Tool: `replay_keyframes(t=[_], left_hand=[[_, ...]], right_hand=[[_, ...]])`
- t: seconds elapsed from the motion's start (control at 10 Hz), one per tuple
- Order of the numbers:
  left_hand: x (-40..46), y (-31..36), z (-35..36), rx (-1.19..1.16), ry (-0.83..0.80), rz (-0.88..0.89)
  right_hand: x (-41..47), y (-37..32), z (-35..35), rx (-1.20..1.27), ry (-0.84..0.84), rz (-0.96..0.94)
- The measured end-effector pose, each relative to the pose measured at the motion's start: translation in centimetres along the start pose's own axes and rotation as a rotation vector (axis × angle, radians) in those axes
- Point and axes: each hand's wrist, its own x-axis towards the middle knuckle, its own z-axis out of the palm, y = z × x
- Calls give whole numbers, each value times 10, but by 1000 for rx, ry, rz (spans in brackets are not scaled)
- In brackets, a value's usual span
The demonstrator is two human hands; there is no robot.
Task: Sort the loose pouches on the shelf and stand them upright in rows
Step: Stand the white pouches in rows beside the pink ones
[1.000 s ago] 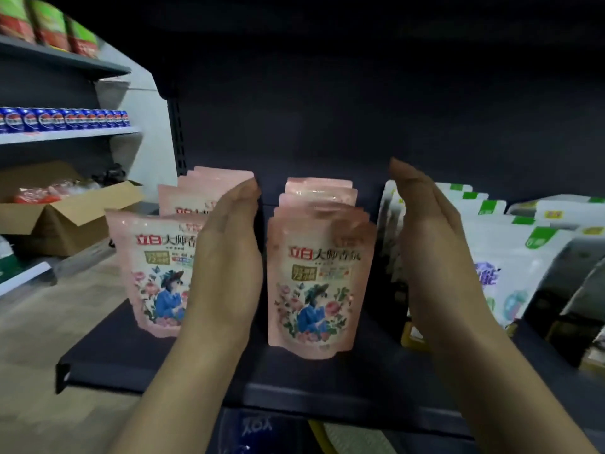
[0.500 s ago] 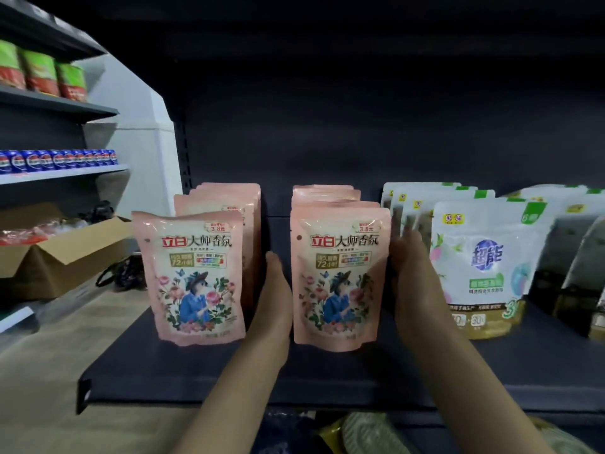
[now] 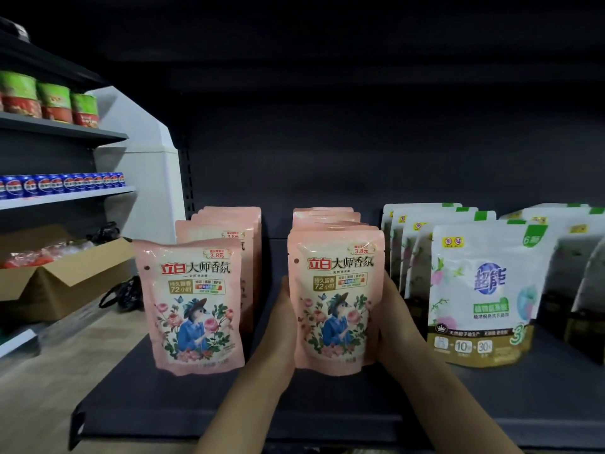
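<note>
Head view: left hand (image 3: 284, 326) and right hand (image 3: 394, 322) press flat against the two sides of the middle pink pouch row (image 3: 335, 299), fingers fairly straight, squeezing the stack between the palms. Row stands upright mid-shelf, near the front edge of the shelf (image 3: 229, 417). Left pink row (image 3: 193, 306) stands apart toward the left end; its front pouch tilts a bit. White pouches (image 3: 481, 296) stand just right of the right hand. To do it well, I'd say: even pressure both sides, square fronts to the edge, keep bases flat, don't bump the white row.
</note>
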Motion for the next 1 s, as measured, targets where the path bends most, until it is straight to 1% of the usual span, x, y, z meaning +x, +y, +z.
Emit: replay_keyframes(t=[0.1, 0.2, 0.3, 0.4, 0.5, 0.7, 0.8, 0.9, 1.0], left_hand=[[12, -6, -3, 0, -41, 30], [11, -4, -1, -19, 25, 22], [15, -2, -1, -13, 10, 8], [20, -5, -5, -44, -52, -30], [21, -5, -8, -12, -68, -53], [5, 5, -4, -13, -91, -43], [0, 5, -3, 5, -55, -8], [-2, 4, -4, -37, 16, 6], [-19, 10, 0, 7, 56, 72]], right_hand=[[6, 1, 0, -6, 24, 13], [9, -2, 1, 22, -4, 10], [13, -1, 0, -15, -29, -1], [15, -3, -4, -46, -41, -29], [12, -3, -8, -74, -68, -57], [7, -1, -12, -111, -45, -41], [5, -1, -10, -110, -25, -35], [4, -1, -10, -96, -7, -43], [-4, -7, -8, -51, -14, -39]])
